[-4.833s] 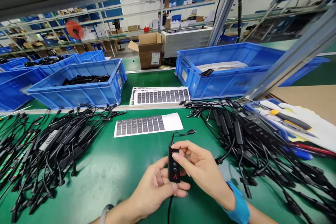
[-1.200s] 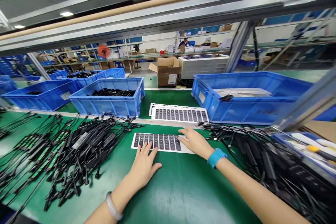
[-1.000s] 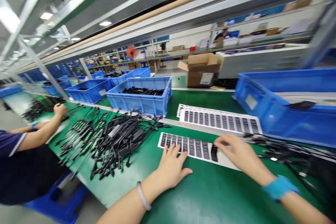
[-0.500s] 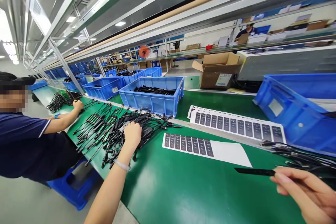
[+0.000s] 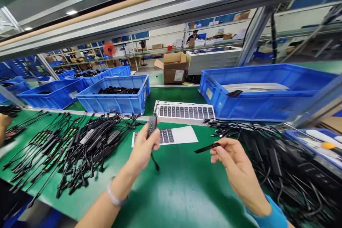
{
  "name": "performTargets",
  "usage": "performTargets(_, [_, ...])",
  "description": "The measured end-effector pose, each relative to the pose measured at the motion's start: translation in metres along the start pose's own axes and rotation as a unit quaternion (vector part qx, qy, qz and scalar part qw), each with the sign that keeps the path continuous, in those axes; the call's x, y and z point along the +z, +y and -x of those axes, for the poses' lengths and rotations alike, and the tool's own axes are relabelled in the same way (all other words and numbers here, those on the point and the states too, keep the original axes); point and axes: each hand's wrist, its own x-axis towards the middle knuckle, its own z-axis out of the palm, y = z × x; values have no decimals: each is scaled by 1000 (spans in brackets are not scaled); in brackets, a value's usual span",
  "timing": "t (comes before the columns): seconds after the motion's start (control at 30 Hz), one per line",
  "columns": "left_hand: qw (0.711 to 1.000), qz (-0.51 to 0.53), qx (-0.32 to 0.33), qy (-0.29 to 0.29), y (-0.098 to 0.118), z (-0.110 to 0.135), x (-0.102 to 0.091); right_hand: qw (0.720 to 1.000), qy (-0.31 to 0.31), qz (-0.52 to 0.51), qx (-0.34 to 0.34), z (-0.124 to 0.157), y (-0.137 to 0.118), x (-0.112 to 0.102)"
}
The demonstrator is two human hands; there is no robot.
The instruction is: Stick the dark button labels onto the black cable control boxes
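My left hand is closed around a small black cable control box with light markings on its face; a short cable with a plug hangs below. Between thumb and fingers of my right hand is a thin black label, its free end pointing left. Behind my left hand lies a white label sheet with several dark labels, partly hidden by the hand. A fuller label sheet lies farther back. To the left spreads a heap of black cables with control boxes.
Blue bins stand along the back, some holding black parts. A large blue bin sits at the right. More black cables pile up at the right beside a blue tray. Another person's hand shows at the left edge.
My left hand has come away from the cable heap with a control box in its grip. The view has turned right. My right hand still holds the black label.
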Motion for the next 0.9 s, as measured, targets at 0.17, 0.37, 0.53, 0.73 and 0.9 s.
performTargets(0.17, [963, 158, -162, -146, -52, 34, 38, 999, -34, -33, -1, 5, -6, 4])
performTargets(0.37, [944, 125, -196, -236, -77, 50, 35, 990, -117, -31, 71, 14, -13, 19])
performTargets(0.53, [926, 145, -228, -263, -80, 54, 36, 973, -154, -50, 164, 22, -11, 24])
performTargets(0.73, [919, 160, -239, -271, -79, 56, 38, 969, -157, -51, 186, 25, -11, 24])
performTargets(0.9, [917, 165, -240, -271, -78, 56, 38, 969, -158, -49, 182, 27, -9, 23])
